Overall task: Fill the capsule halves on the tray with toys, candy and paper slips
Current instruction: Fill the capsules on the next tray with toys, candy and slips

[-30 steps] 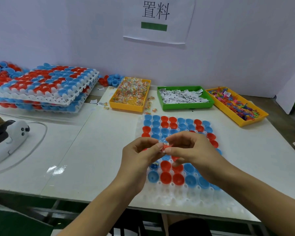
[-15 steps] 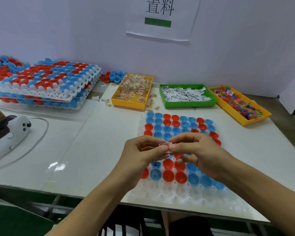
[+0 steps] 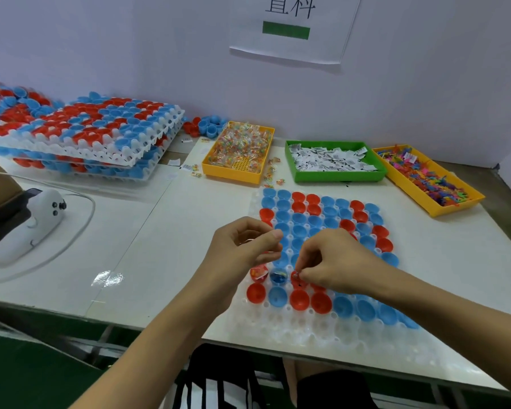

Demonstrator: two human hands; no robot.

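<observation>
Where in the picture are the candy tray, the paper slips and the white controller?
Candy tray (image 3: 230, 174): head view, on its yellow front wall.
Paper slips (image 3: 331, 161): head view, on the middle of the white pile in the green tray.
White controller (image 3: 31, 224): head view, on its body, at the table's left.

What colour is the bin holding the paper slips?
Green, seen clearly in the head view: the paper-slip bin sits between two yellow bins.

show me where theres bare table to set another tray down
Bare table lies left of the capsule tray, between it and the white handheld device. A smaller strip runs right of the tray, below the toy bin. The back edge is crowded: stacked trays, candy bin, slip bin.
</observation>
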